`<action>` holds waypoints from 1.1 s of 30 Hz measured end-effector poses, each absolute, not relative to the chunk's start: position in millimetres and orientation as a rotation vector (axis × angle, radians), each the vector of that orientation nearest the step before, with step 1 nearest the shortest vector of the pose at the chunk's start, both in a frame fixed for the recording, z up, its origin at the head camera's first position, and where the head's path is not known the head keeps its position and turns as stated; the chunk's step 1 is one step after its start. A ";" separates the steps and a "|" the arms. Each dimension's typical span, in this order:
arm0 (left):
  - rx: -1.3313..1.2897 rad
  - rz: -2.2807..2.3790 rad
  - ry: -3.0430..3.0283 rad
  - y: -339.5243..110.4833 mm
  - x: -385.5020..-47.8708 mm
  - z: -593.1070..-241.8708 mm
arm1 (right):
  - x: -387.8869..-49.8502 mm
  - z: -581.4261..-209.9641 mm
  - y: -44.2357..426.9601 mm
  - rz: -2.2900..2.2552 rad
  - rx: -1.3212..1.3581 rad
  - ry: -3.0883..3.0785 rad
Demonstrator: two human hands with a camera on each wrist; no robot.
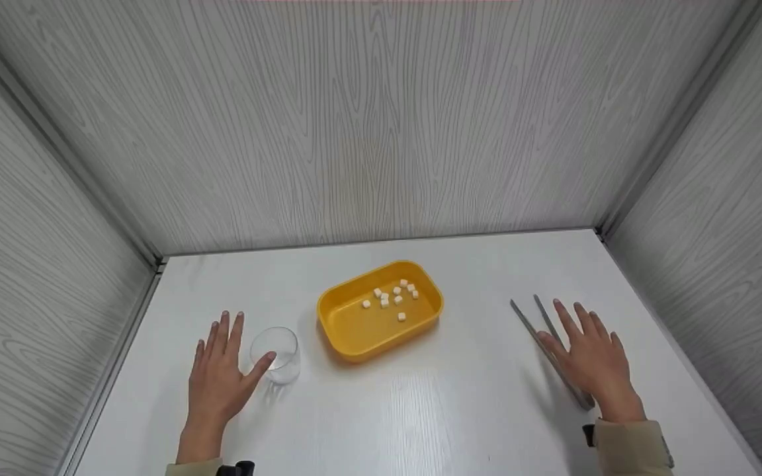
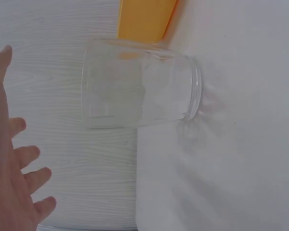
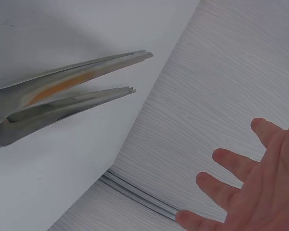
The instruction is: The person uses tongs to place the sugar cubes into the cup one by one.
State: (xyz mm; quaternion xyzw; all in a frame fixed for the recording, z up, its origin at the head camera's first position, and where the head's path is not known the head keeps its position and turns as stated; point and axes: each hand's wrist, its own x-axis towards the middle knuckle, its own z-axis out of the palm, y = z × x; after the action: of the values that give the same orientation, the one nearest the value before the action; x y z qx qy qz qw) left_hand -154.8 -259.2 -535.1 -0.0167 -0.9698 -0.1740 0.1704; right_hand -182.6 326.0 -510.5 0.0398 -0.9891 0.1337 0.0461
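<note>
Left of the yellow tray [image 1: 361, 334] holding white cubes [image 1: 384, 303] are a glass [image 2: 135, 86] and your left grip [image 1: 219, 385]; right of it, metal tongs [image 3: 70, 82] and your right grip [image 1: 596, 362], both grips spread, empty. You seem poised to start; next probably calls for grasping the tongs.

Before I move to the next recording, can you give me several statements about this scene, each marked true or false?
1. The white cubes lie inside the yellow tray. True.
2. The metal tongs rest on the table near the right grip. True.
3. The tongs' free ends point toward the person. False: they point away, and the bend is nearer the person.
4. The clear glass stands upright. True.
5. The left grip is wrapped around the glass. False: its fingers are extended and hold nothing.
6. The glass stands between the tray and the tongs. False: the tray is between them.
</note>
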 end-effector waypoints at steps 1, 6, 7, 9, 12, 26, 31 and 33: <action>-0.044 -0.513 -2.750 -258.6 -154.5 -535.5 | -182.2 -511.7 325.8 0.409 0.123 -3.017; -0.034 -0.593 -2.710 -255.6 -151.7 -538.0 | -180.5 -518.9 326.8 0.432 0.128 -3.011; -0.033 -0.611 -2.698 -255.0 -151.2 -538.4 | -180.2 -520.7 327.4 0.437 0.127 -3.015; -0.025 -0.656 -2.681 -253.8 -150.5 -539.0 | -179.9 -524.9 329.7 0.457 0.116 -3.028; -0.008 -0.728 -2.669 -252.6 -150.2 -539.6 | -180.1 -530.8 334.1 0.497 0.078 -3.065; 0.061 -0.911 -2.669 -248.9 -150.2 -541.5 | -185.5 -551.9 353.3 0.631 -0.083 -3.234; 0.107 -0.975 -2.667 -247.8 -150.2 -543.5 | -186.1 -555.5 357.1 0.628 -0.117 -3.280; 0.123 -0.991 -2.675 -247.5 -149.9 -544.4 | -185.9 -556.3 358.1 0.621 -0.127 -3.306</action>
State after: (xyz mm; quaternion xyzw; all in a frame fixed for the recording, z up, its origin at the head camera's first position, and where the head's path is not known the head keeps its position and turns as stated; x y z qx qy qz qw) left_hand -149.9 -247.5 -544.4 0.0428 -0.9272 -0.3435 0.1428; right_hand -185.9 358.1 -556.3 -0.0375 -0.9759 0.1833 -0.1120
